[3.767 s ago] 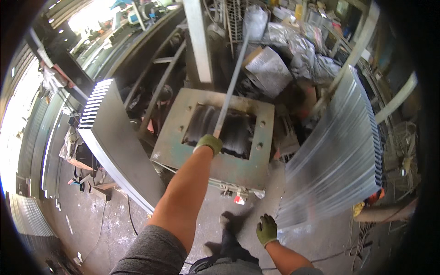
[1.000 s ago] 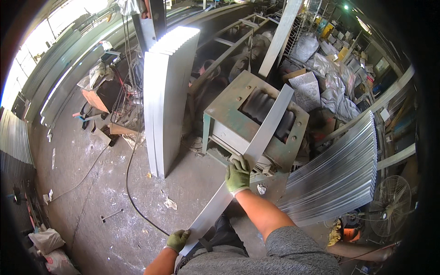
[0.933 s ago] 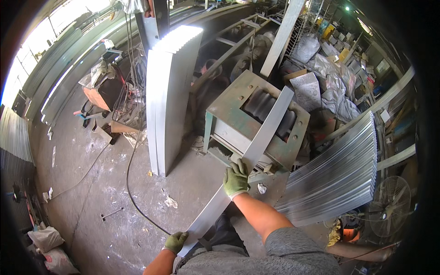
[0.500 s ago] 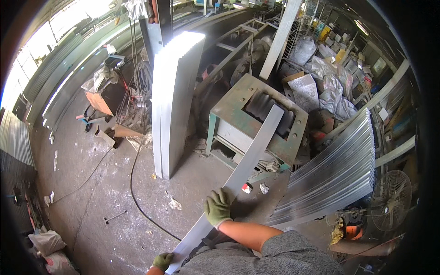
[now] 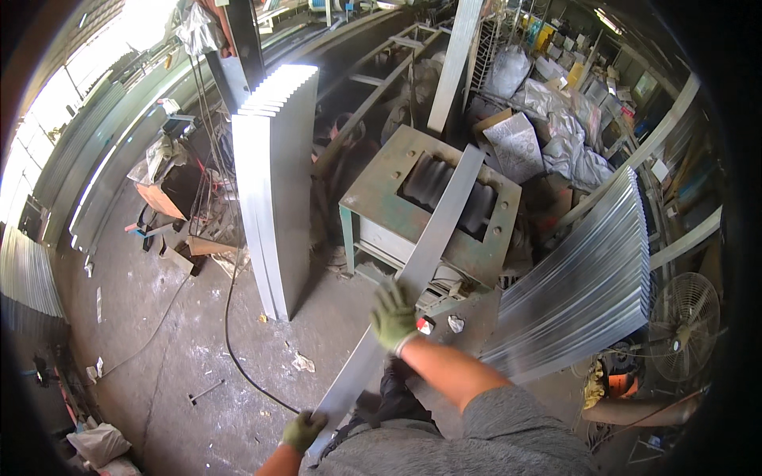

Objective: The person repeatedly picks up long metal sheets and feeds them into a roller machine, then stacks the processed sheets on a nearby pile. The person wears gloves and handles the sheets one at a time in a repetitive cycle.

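Observation:
I hold a long flat metal strip (image 5: 432, 238) that slants from my lap up onto a green roller machine (image 5: 373, 178). My left hand (image 5: 303, 431), in a green glove, grips the strip's near end at the lower edge. Higher up, my gloved right hand (image 5: 393, 316) grips the strip near its middle, just in front of the machine. The strip's far end lies over the dark rollers (image 5: 432, 181) in the machine's top opening.
A stack of flat sheets (image 5: 274, 174) stands upright left of the machine. Corrugated sheets (image 5: 587, 285) lean at the right, with a fan (image 5: 684, 325) beyond them. A black cable (image 5: 230, 317) runs across the littered concrete floor. Clutter and bags fill the back.
Compared with a second ago, my right hand slid down the strip toward me and then back up to near its middle. The strip still rests on the rollers. My left hand stays at its near end.

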Demonstrator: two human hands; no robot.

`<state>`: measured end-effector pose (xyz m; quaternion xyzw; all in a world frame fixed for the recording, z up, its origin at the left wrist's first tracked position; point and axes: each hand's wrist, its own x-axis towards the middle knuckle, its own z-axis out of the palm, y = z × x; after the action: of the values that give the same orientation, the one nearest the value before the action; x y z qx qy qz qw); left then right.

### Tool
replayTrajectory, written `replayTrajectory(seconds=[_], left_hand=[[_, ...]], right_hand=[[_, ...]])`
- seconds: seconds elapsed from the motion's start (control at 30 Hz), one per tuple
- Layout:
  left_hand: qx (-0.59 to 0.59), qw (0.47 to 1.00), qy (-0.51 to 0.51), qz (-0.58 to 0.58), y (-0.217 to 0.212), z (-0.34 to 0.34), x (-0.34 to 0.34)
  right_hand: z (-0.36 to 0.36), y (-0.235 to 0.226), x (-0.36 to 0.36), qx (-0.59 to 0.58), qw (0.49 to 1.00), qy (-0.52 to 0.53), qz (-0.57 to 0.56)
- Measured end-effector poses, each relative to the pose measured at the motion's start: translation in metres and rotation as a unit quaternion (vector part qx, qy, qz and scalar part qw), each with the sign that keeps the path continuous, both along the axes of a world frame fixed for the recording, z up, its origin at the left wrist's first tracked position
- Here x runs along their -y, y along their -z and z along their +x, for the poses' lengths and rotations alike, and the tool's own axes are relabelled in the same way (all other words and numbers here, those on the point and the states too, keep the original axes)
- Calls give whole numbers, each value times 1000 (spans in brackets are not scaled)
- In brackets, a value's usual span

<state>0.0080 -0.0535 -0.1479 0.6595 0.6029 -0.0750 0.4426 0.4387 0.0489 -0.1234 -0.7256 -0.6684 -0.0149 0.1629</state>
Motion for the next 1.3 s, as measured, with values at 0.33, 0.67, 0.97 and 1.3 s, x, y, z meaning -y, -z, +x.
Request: replayTrajectory(seconds=[0.33, 0.67, 0.97, 1.3], left_hand=[[43, 993, 97, 52, -37, 301, -173], [102, 986, 121, 58, -63, 502, -266], [119, 978, 135, 100, -59, 569, -301], [60, 983, 162, 63, -62, 470, -242]], right_hand=[[89, -8, -14, -122, 981, 82, 128], [199, -18, -42, -33, 985, 141, 94], [257, -37, -82, -2, 981, 167, 96], [201, -24, -82, -101, 966, 141, 192]])
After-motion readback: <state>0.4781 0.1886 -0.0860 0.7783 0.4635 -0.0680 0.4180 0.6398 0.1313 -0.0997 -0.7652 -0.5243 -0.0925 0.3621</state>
